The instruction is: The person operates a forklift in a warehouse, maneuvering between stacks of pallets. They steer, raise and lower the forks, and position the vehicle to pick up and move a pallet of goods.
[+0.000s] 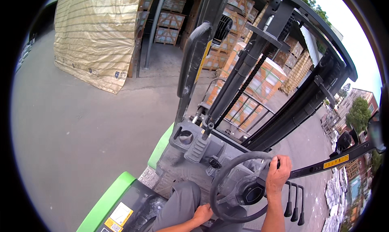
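Gripping the round, dark-grey plastic steering wheel (pixel 252 193) at its two o'clock in the head view, the right hand (pixel 278 169) has its fingers and thumb wrapped closed over the rim. The wheel sits toward five o'clock of the view. By the wheel's eight o'clock, the left hand (pixel 204 213) lies over the lap with fingers curled; whether it clasps anything or touches the rim, I cannot tell. Grey-trousered legs (pixel 184 201) are beneath it. Three slim black levers with dark knobs (pixel 288 211) hang at the wheel's four o'clock. Toward one o'clock of the view rises a black metal mast (pixel 235 82), with orange-brown wooden-slatted crates (pixel 265 81) beyond. A creased tan tarpaulin (pixel 95 37) drapes at ten o'clock.
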`<state>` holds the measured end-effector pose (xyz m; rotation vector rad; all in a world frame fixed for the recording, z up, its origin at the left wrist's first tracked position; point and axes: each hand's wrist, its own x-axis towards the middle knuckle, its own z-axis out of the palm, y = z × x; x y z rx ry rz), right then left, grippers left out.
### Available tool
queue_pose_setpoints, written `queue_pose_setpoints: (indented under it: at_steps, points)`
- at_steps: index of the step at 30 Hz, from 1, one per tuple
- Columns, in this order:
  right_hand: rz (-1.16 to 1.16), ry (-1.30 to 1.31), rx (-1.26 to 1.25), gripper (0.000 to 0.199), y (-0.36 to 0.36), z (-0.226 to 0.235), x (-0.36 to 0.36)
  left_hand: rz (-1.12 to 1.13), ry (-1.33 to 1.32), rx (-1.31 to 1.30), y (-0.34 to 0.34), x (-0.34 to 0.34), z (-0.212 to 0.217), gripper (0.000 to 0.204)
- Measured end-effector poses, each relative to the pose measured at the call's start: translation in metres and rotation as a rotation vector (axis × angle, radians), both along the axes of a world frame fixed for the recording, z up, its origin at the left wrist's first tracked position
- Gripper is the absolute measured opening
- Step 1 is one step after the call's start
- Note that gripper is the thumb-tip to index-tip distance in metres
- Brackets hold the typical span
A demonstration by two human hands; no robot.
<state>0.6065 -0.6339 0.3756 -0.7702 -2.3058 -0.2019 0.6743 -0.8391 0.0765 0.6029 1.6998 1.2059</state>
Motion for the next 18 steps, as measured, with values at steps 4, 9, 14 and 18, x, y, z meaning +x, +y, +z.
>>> queue_pose_setpoints:
  at_steps: [4, 9, 14, 18]
  points:
    - [-0.23, 0.08, -0.076, 0.009, -0.009, -0.015, 0.092, 0.012, -0.033, -0.046, -0.005, -0.01, 0.017, 0.039]
    - [-0.183, -0.002, -0.144, 0.011, -0.122, -0.075, 0.167, -0.011, -0.073, -0.083, -0.003, -0.015, 0.021, 0.041]
    - [0.006, 0.052, -0.315, 0.011, -0.195, -0.084, 0.089, -0.049, 0.007, 0.014, -0.003, -0.015, 0.016, 0.037]
    - [0.106, 0.12, -0.272, 0.012, -0.193, -0.095, 0.06, -0.032, -0.037, 0.257, -0.017, -0.002, -0.018, 0.034]
